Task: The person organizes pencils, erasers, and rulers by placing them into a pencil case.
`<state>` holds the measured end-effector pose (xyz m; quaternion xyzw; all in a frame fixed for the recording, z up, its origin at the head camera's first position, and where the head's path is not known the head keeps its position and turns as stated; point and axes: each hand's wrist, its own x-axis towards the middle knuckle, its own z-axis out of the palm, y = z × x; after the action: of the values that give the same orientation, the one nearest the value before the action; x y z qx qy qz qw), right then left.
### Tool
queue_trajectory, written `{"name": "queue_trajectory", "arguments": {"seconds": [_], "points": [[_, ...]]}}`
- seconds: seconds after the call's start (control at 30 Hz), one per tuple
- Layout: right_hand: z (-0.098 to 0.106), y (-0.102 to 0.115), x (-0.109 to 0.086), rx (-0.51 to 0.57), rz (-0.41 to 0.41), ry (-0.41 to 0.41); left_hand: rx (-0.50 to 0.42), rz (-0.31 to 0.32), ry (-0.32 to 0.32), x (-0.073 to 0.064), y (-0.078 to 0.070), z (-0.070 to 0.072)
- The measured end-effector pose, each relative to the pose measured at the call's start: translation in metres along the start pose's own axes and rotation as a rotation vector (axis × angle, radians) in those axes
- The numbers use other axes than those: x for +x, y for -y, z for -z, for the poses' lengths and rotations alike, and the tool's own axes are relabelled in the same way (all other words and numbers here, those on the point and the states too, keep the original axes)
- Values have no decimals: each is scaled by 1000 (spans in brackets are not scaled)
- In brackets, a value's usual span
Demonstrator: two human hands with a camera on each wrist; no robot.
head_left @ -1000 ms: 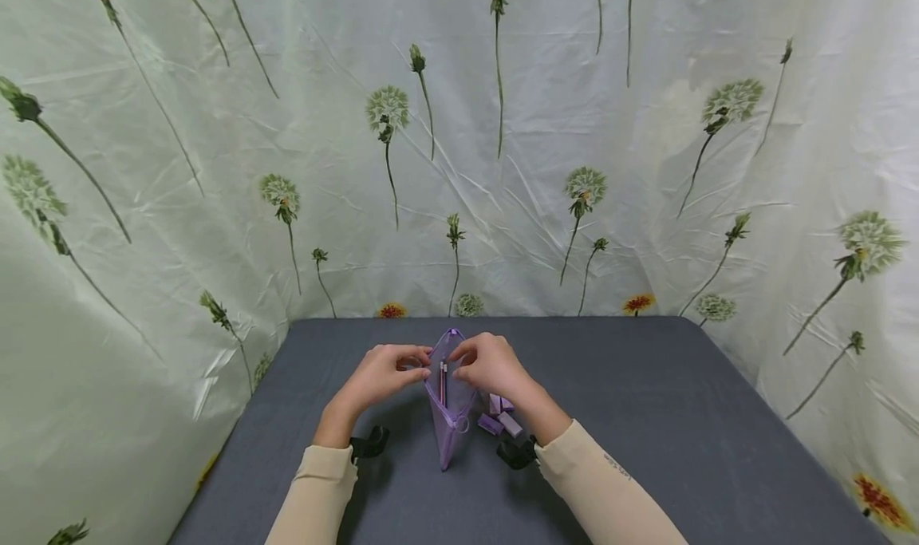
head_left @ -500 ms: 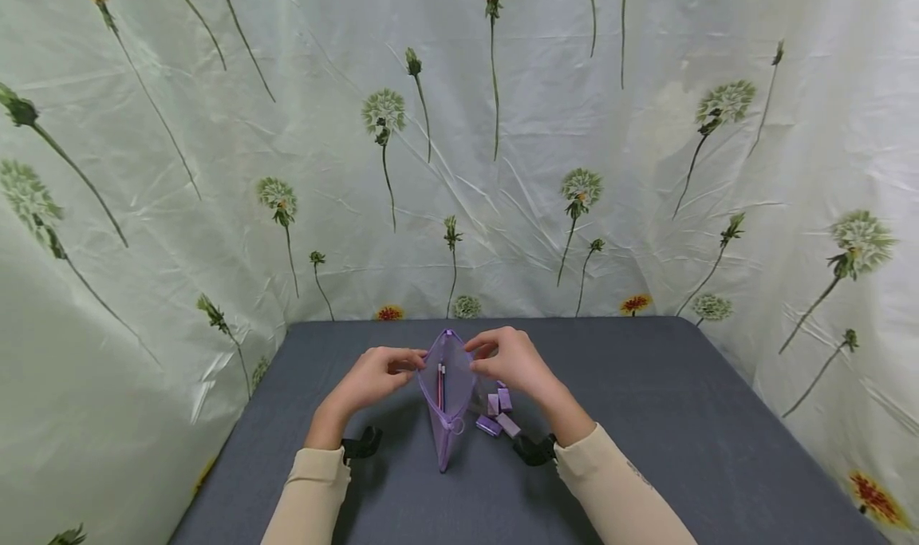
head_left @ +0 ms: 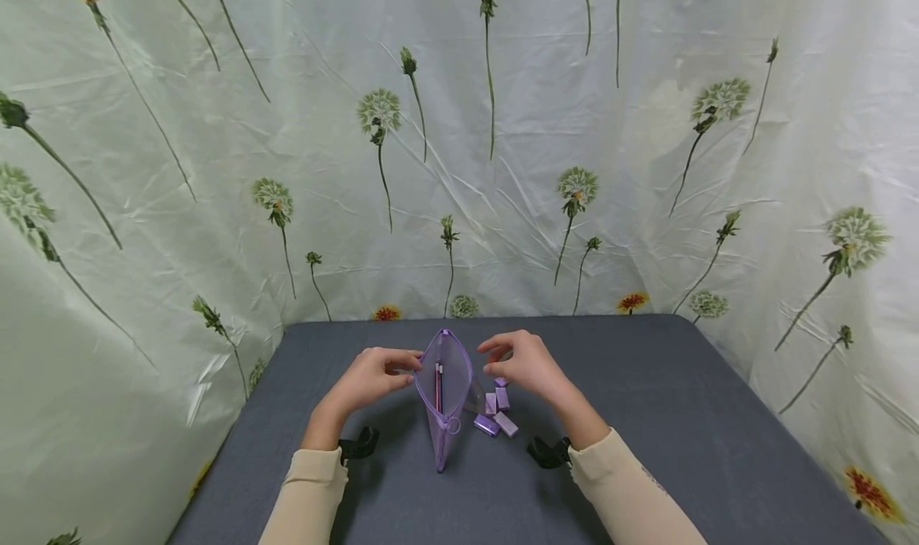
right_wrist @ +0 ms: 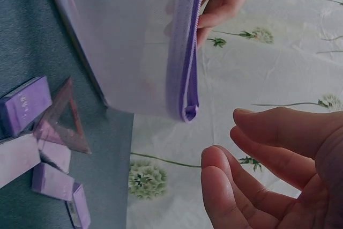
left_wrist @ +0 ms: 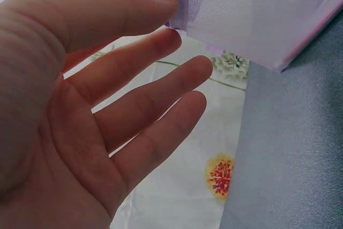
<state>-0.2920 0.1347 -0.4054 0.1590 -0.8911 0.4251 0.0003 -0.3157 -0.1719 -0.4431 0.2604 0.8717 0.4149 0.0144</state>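
A purple zip pencil pouch (head_left: pixel 438 437) of see-through mesh stands upright, its zipped mouth spread wide. Inside it slim pencils (head_left: pixel 439 389) show through the mouth. My left hand (head_left: pixel 368 376) pinches the left rim between thumb and index finger, the other fingers extended in the left wrist view. Right of the pouch, my right hand (head_left: pixel 527 365) hangs in the air with relaxed fingers, apart from the rim and holding nothing. Below it lie several purple and lilac eraser-like blocks (right_wrist: pixel 53 182). Among them in the right wrist view is a clear pinkish set square (right_wrist: pixel 75 145).
A dark grey cloth covers the table (head_left: pixel 632 417). Behind and at the sides hangs a pale curtain (head_left: pixel 517 210) printed with dandelions. Each wrist wears a black camera mount, the right mount (head_left: pixel 549 453) being close to the blocks.
My right hand has let go of the pouch's right rim and moved away to the right. The mouth has spread wider, while my left hand keeps its pinch on the left rim.
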Motion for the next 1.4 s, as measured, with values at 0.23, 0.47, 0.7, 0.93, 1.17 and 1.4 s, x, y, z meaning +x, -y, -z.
{"name": "queue_trajectory", "arguments": {"seconds": [0.23,0.47,0.7,0.93,1.17,1.4], "points": [[6,-8,-3,65,-15,38,-7,11,-5,0,-1,0],[14,-21,-2,110,-11,61,-11,6,-4,0,0,-1],[22,-31,0,138,-27,33,-14,6,-5,0,0,-1],[20,-58,11,198,-91,-19,-3,4,-4,0,1,-1],[15,-76,21,211,-135,-22,-2,5,-5,0,1,-2],[7,-88,27,217,-187,8,3,-8,-11,0,1,-1]]}}
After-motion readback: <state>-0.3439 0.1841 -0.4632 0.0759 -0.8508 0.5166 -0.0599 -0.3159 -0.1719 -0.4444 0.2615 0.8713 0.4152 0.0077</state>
